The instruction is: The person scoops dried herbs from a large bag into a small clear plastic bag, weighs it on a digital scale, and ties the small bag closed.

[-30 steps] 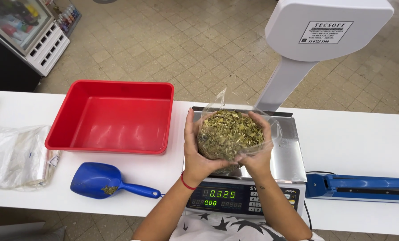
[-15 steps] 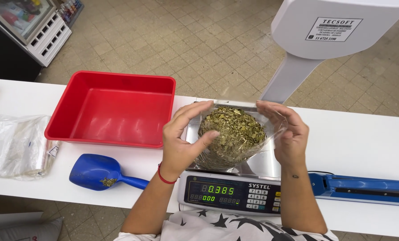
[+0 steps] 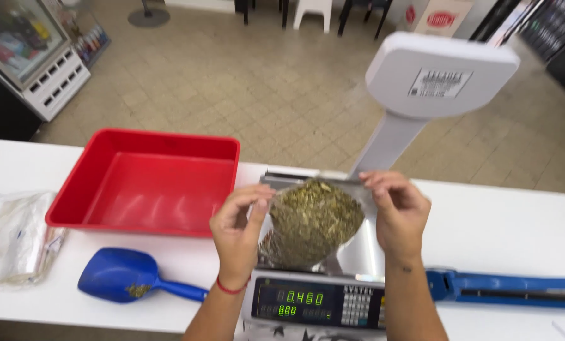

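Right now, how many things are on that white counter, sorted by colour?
Red: 1, the tray
Blue: 2, the scoop and the bag sealer
Clear: 2, the bag of dried herbs between both hands, and the pile of empty bags
Silver-grey: 1, the scale
Total: 6

A long white desk (image 3: 504,233) is seen. On it, a red tray (image 3: 143,183) is set at the left, with a blue scoop (image 3: 121,278) just in front. Clear plastic bags (image 3: 11,237) are laid at the far left. A scale (image 3: 320,303) is placed in the middle, and a blue sealer (image 3: 510,289) at the right.
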